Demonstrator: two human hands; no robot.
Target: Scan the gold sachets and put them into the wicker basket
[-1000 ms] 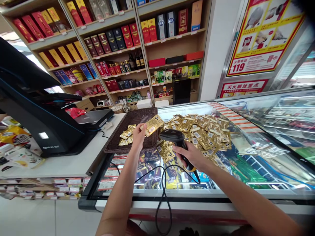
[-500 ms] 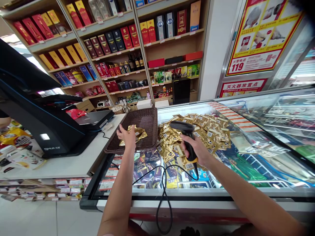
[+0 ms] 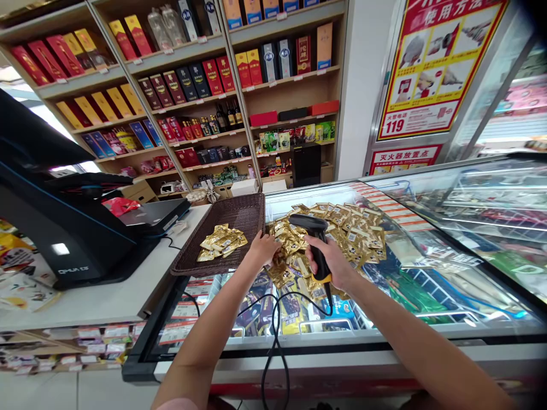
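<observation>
In my right hand point(image 3: 335, 263) is a black and yellow barcode scanner point(image 3: 317, 242), held by its handle above a spread pile of small gold foil packets point(image 3: 359, 228). My left hand point(image 3: 264, 250) is at the pile's left edge, its fingers curled down onto a gold packet point(image 3: 280, 272); the fingertips are partly hidden. Just left of that hand stands a brown woven basket point(image 3: 217, 213). Several gold packets point(image 3: 222, 242) lie inside it in a loose heap. The scanner's black cable point(image 3: 273, 324) loops down over the front edge.
The pile and basket rest on a glass-topped freezer point(image 3: 363, 336) with packaged goods inside. A black checkout machine point(image 3: 85, 228) stands on the white counter point(image 3: 115, 299) at left. Shelves point(image 3: 188, 102) of boxes and bottles fill the back, with a red-and-yellow poster point(image 3: 440, 74) on the right.
My left hand has left the packets in the basket and moved right to the pile's edge. The right hand still holds the scanner over the pile. The view has shifted slightly.
</observation>
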